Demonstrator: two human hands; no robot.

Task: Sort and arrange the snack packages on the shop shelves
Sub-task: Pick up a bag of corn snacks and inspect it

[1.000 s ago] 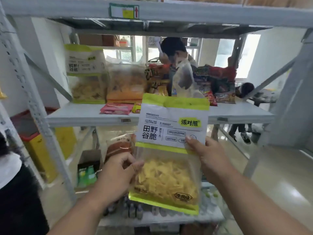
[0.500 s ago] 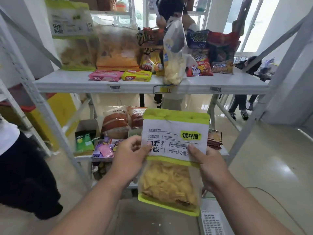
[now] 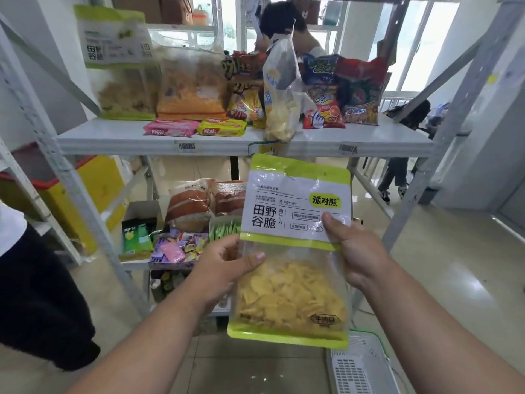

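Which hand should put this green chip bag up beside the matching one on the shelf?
Probably left. The matching bag stands at the shelf's far left, and the left hand already grips the held bag on that side.

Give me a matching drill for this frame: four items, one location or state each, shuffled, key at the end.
Things:
1. green-topped chip bag
2. pink nabati pack
3. white plastic basket
4. purple candy box

Places or states:
A. on the floor, lower right
B. held in both hands, left hand and right hand
C. lower shelf, left of the held bag
D. lying flat on the upper shelf, beside a yellow pack

Pairs: 1-B, 2-D, 3-A, 4-C
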